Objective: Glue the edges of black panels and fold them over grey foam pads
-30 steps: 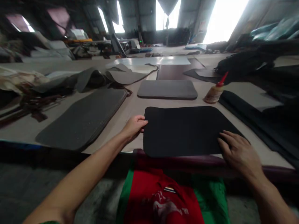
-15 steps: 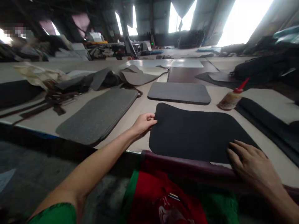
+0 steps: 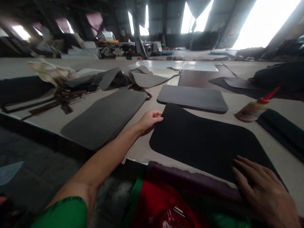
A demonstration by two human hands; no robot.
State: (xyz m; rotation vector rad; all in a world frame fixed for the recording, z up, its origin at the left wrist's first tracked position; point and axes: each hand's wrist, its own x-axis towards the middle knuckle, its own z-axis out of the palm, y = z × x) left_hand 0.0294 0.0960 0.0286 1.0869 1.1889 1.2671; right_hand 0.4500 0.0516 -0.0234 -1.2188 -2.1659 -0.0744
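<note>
A black mat [image 3: 204, 142] with rounded corners lies flat on the table [image 3: 54, 118] in front of me. My left hand [image 3: 149, 120] pinches its far left corner, fingers curled on the edge. My right hand [image 3: 263, 190] rests flat on the mat's near right corner, fingers stretched out. A grey mat [image 3: 192, 98] lies just beyond the black one.
A stack of dark grey mats [image 3: 104, 118] lies to the left. A glue bottle with a red nozzle [image 3: 254, 109] lies at the right beside a black strip [image 3: 282, 133]. Grey fabric pieces [image 3: 123, 77] and brown straps [image 3: 64, 101] crowd the far left.
The view has swung to the left and the black mat now sits skewed in the frame. Both hands keep their places on the mat's corners.
</note>
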